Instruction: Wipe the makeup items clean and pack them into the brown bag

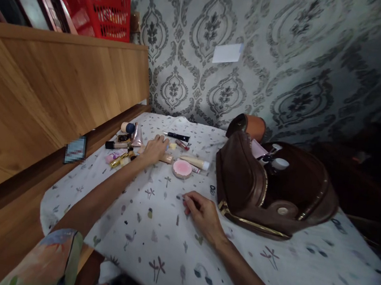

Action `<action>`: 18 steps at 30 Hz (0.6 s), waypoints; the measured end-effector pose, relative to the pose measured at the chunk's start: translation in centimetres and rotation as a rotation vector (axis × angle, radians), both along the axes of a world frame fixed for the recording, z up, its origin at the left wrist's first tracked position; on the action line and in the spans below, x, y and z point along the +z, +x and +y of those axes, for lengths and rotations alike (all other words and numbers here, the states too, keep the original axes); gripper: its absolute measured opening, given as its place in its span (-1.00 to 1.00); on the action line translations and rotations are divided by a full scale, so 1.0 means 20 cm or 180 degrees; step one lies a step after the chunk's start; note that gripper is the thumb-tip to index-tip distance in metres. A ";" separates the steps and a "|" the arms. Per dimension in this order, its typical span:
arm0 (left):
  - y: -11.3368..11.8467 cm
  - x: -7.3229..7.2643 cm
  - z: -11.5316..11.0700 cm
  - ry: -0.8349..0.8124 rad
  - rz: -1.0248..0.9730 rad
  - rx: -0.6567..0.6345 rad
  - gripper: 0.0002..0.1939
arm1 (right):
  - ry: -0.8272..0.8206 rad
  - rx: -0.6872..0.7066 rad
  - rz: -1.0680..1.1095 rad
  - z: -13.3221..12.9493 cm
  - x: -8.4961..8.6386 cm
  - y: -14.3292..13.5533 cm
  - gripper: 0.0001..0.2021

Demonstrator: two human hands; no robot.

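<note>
My left hand (155, 149) reaches in among the cosmetics, its fingers bent downward and closed. What they grip, if anything, is hidden beneath them. Close by its fingertips lie a beige bottle (166, 158) and a small pale yellow piece (173, 146). My right hand (205, 216) rests on the cloth with its fingers loosely curled, and nothing shows in it. Between the hands sits a round pink compact (182, 169), with a beige tube with a white cap (193, 162) behind it. Farther back are a black tube (176, 136) and a lip gloss tube (182, 145).
An open brown leather bag (247, 184) stands right, with a white-capped container (279, 164) inside. A brown-orange case (254, 127) is behind it. Several cosmetics, including a pink tube (137, 135) and a gold tube (119, 159), lie left. A wooden cabinet (63, 84) borders the patterned cloth (153, 234).
</note>
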State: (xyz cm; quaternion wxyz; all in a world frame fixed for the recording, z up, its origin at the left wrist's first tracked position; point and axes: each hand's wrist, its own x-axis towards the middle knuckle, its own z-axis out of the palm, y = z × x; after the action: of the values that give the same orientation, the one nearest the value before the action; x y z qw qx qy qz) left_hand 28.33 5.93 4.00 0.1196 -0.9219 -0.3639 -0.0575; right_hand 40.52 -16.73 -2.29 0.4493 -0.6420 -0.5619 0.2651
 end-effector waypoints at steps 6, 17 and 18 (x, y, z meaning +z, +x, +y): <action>-0.05 -0.07 -0.21 -0.0099 0.0105 -0.0134 -0.68 | -0.0033 -0.0039 0.0019 0.00 0.00 0.00 -0.68; -0.20 0.02 -0.40 -0.0956 0.0556 -0.0199 -0.79 | 0.0005 0.0018 0.0064 0.00 -0.01 0.00 -0.73; -0.21 0.03 -0.40 -0.1041 0.0571 -0.0242 -0.80 | 0.0003 0.0020 0.0104 0.00 -0.02 0.00 -0.74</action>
State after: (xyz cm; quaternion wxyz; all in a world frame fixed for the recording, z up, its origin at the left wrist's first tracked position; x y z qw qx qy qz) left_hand 24.06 -2.11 4.69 -0.0021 -0.9436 -0.3212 0.0803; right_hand 40.51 -16.67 -2.66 0.4578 -0.6356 -0.5567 0.2767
